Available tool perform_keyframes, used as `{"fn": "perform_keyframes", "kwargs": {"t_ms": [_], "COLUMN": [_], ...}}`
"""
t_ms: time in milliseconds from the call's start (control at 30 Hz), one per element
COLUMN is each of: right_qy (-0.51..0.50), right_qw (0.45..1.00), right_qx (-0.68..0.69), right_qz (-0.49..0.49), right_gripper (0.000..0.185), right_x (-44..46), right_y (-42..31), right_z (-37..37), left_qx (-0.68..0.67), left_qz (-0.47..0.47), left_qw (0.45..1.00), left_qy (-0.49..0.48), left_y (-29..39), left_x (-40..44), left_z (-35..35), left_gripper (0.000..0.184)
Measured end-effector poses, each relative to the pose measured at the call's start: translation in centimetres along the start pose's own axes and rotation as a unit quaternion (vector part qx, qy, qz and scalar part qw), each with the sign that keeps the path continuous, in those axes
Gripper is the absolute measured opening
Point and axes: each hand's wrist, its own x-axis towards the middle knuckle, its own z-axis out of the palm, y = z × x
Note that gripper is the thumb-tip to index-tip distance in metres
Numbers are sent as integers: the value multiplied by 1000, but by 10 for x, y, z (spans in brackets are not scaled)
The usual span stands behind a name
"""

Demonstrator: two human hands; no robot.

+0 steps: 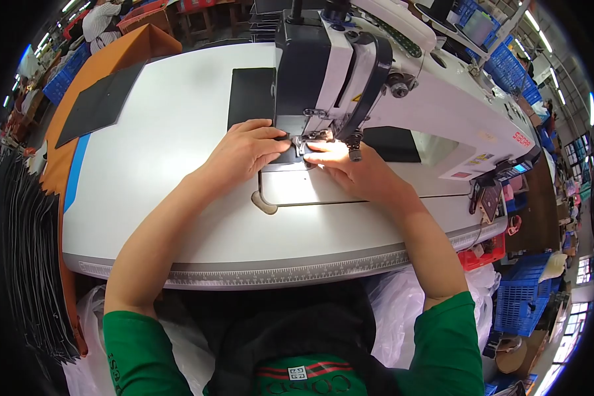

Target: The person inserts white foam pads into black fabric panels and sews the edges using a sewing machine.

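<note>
A sewing machine stands over the white table, its lamp lighting the presser foot. Under the foot is a black flat piece, mostly covered by my fingers. My left hand presses and grips it from the left, fingers together, tips close to the foot. From the right, my right hand holds it with finger and thumb near the needle area. A black panel shows behind my left hand, and another black panel lies under the machine arm; whether they join the held piece is hidden.
A black panel rests at the table's left on brown material. Many black pieces hang in a stack at far left. A ruler strip edges the table front. Blue crates stand right; a person is behind.
</note>
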Motion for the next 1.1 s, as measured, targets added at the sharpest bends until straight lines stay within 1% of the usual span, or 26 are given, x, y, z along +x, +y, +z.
{"fn": "perform_keyframes", "kwargs": {"t_ms": [33,133,300,333,367,400,433,567,667,700,733,767,800,833,900,933,967,1067,1100], "right_qy": [1,-87,-89,-61,-33,-4,-4,-22,18,18,4,-10,-23,-23,58,97,98,130,131], "right_qw": [1000,992,991,994,996,997,997,997,999,999,999,997,996,996,994,990,990,981,981], "right_qx": [-1,5,-5,-4,-2,0,0,-5,4,3,9,16,22,21,-33,-58,-57,-32,-27], "right_qz": [-1,95,99,90,82,73,73,71,33,34,52,69,87,87,82,79,78,139,139], "right_gripper": [26,35,35,18,9,23,23,20,15,15,5,14,27,27,18,13,13,18,18], "right_x": [-2,-5,-8,-10,-11,-9,-9,-9,-8,-6,-6,-5,-5,-6,-11,-13,-15,-18,-19], "right_y": [3,9,20,23,25,24,24,20,7,5,4,2,1,3,10,13,14,13,12], "right_z": [2,2,7,11,15,16,16,11,5,2,-2,-4,-6,-7,-8,-10,-13,-23,-25], "left_qx": [0,0,20,21,21,22,26,30,23,37,51,65,65,40,-11,-10,-10,-3,-29], "left_qz": [2,8,9,14,19,18,18,13,3,20,37,54,55,41,13,12,17,26,24], "left_qw": [1000,1000,1000,1000,999,999,999,999,1000,999,998,995,995,997,997,997,997,995,997], "left_qy": [1,4,2,9,15,15,18,14,-2,14,31,48,48,56,71,72,80,94,62], "left_y": [-1,-5,-10,-12,-13,-12,-12,-6,-4,-8,-12,-16,-18,-20,-22,-22,-20,-12,-9], "left_x": [2,8,15,15,14,14,14,13,18,24,31,37,42,48,55,52,48,25,11], "left_z": [-1,-4,-5,-4,-3,-4,-4,-5,-6,-1,5,10,14,18,22,22,19,6,0], "left_gripper": [20,19,17,16,16,16,16,15,14,15,16,17,17,17,17,17,16,14,14]}}
